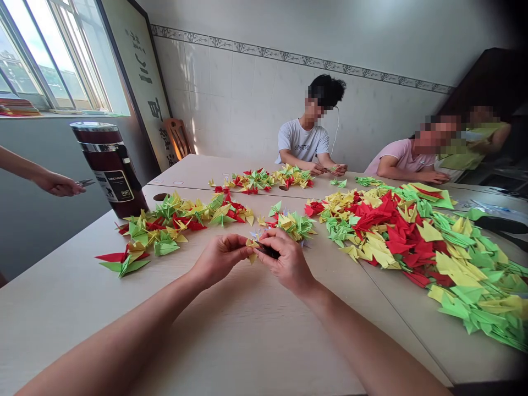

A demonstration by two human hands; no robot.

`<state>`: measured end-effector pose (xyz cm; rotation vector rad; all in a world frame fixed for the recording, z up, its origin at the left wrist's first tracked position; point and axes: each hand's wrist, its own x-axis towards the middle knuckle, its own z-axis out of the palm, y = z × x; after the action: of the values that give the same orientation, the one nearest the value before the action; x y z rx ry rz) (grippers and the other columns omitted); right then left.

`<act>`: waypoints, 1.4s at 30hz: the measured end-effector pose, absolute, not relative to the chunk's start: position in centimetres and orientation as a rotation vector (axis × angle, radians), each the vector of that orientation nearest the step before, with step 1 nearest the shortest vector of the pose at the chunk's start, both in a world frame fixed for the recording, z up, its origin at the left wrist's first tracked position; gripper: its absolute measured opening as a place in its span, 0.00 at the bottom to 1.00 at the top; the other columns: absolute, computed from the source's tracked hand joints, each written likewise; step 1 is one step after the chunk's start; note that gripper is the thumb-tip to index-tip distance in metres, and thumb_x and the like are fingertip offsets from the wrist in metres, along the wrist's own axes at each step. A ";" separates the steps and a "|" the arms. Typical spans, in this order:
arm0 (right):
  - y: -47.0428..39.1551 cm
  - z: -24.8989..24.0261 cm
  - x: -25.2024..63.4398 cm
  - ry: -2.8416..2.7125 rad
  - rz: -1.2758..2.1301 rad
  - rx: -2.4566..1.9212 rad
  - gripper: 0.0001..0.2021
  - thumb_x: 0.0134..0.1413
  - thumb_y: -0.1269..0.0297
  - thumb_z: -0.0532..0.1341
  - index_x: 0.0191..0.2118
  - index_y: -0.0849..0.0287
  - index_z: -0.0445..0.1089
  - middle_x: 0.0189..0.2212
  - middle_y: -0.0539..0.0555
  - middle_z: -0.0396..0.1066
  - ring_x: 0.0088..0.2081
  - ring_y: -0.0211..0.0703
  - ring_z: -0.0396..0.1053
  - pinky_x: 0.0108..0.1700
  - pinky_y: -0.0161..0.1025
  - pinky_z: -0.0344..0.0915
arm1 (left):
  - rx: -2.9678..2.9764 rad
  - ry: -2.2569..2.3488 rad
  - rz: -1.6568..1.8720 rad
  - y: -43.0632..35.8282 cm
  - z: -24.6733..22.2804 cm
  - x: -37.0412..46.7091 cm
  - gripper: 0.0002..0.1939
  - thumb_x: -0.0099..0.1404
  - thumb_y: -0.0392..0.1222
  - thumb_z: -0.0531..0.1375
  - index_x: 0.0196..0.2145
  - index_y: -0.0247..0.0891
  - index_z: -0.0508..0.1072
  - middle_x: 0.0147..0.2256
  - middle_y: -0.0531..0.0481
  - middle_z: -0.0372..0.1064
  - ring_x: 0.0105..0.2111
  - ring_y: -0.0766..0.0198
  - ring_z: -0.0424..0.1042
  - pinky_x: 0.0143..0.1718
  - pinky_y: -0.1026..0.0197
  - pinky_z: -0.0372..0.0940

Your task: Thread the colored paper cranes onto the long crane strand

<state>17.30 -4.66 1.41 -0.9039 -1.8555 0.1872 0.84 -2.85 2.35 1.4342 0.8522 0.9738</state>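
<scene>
My left hand [220, 257] pinches a small yellow folded paper piece [251, 250] above the middle of the table. Close against it, my right hand [286, 258] is closed around a small black tool [268, 250], whose tip meets the yellow paper. The tool's exact kind is hidden by my fingers. Just beyond my hands lies a small cluster of green, yellow and red folded paper cranes [295, 224]. Further left, a longer string of the same cranes [177, 220] curves over the table.
A dark red vacuum flask [109, 170] stands at the left edge. Another person's hand [61, 183] beside it holds small pliers or scissors. A large pile of paper cranes [412, 236] covers the right side. Three people sit beyond the table [193, 168].
</scene>
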 end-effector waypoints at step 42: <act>-5.3 1.6 17.1 -1.899 0.261 -1.069 0.12 0.54 0.66 0.58 0.44 0.59 0.72 0.37 0.56 0.76 0.39 0.45 0.73 0.42 0.41 0.69 | 1.411 0.800 1.082 -2.5 2.4 0.6 0.14 0.49 0.46 0.66 0.29 0.33 0.70 0.26 0.53 0.67 0.26 0.70 0.64 0.30 0.64 0.60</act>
<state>17.11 -5.28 1.57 -1.0693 -1.8986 0.2611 0.59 -2.50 2.43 1.4112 0.8000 1.0821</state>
